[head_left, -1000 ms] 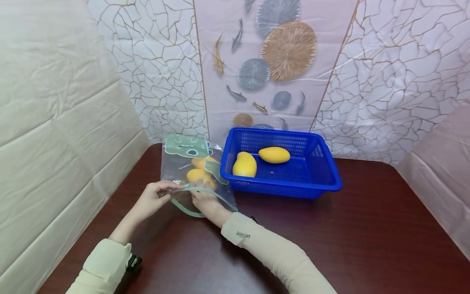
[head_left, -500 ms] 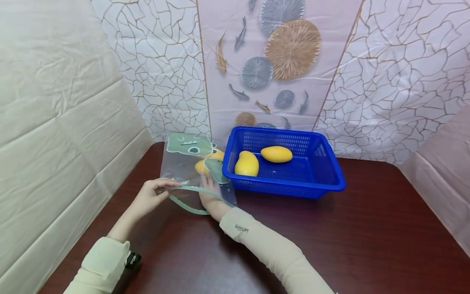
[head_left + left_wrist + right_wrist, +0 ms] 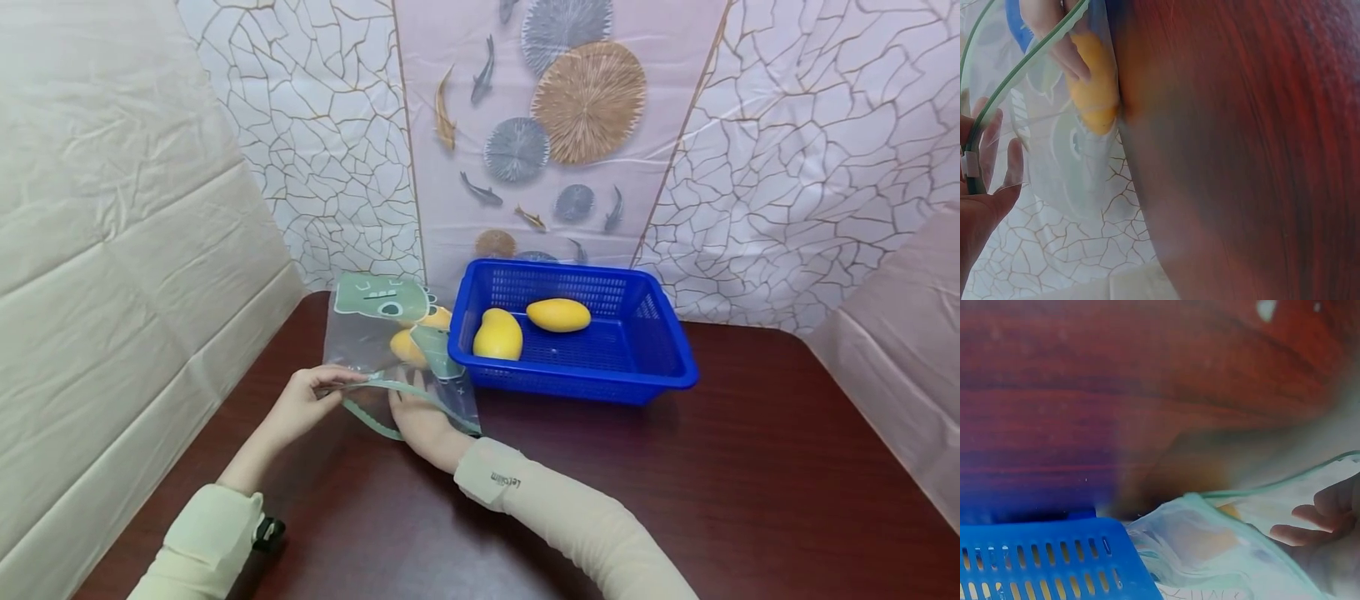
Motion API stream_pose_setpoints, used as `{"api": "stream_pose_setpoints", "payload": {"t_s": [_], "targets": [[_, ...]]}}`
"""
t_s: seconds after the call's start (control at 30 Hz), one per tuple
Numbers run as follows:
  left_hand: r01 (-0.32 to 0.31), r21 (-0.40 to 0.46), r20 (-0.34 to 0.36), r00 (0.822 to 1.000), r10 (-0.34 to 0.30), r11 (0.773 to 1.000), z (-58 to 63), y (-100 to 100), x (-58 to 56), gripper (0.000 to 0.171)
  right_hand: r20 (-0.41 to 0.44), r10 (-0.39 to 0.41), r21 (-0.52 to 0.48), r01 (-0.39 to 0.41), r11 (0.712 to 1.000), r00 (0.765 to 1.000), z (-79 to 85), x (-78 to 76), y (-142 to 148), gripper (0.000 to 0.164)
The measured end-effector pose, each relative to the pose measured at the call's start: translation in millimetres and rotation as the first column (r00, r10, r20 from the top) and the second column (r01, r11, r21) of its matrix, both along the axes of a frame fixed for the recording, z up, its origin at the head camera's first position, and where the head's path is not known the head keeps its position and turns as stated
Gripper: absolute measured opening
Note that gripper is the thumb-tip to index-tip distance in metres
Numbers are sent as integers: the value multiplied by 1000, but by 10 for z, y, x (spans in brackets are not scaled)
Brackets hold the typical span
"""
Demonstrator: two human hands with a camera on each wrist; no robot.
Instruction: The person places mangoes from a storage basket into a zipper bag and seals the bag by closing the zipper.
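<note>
A clear zip bag [image 3: 360, 342] with green cartoon prints lies at the left of the table, its green-edged mouth towards me. Inside it are two yellow mangoes, the nearer mango [image 3: 407, 347] and a farther mango [image 3: 438, 318], partly covered by the print. My left hand [image 3: 309, 398] pinches the left side of the bag's mouth near the zip slider [image 3: 969, 164]. Through the opening reaches my right hand [image 3: 422, 423], its fingers extended inside the bag and holding nothing. In the right wrist view, the right hand's fingers [image 3: 1297, 534] are spread apart within the bag.
A blue plastic basket [image 3: 570, 381] stands right beside the bag, overlapping its edge. Two more mangoes lie in it, one mango [image 3: 498, 336] at the left and another mango [image 3: 558, 316] farther back. Patterned cloth [image 3: 352, 125] hangs behind the dark wooden table [image 3: 735, 467].
My right hand let go of the nearer mango inside the bag after pushing it deeper, then drew back towards the mouth. The left hand keeps its pinch on the bag's edge.
</note>
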State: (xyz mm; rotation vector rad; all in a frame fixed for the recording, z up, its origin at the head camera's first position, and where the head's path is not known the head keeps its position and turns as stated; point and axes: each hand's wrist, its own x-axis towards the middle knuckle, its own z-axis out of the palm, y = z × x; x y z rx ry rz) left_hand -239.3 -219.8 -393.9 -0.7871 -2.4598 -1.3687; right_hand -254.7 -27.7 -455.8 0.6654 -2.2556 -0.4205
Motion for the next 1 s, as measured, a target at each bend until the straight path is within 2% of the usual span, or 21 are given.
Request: {"api": "stream_pose_setpoints", "payload": {"t_s": [0.13,0.23,0.33,0.5,0.8,1.0], "targets": [[-2,-1,-13,1000,2,1000,0,6,1,35,173,-12,55,3,998,985,34,79,12,38],[1,3,-39,999,-1,1000,-1,15,-8,34,295,10,9,-13,1000,956,44,121,18,39],[6,9,-46,999,-6,1000,6,22,-10,33,373,54,-65,-32,997,926,53,153,35,38],[10,8,-26,1000,-9,1000,1,15,5,34,413,84,-92,-50,995,907,49,179,84,41],[7,5,-43,999,-7,1000,-27,5,10,35,444,139,-165,-71,984,885,80,276,156,48],[9,11,-62,998,-8,1000,-21,1,5,34,461,175,-166,-110,980,870,130,339,196,41]]}}
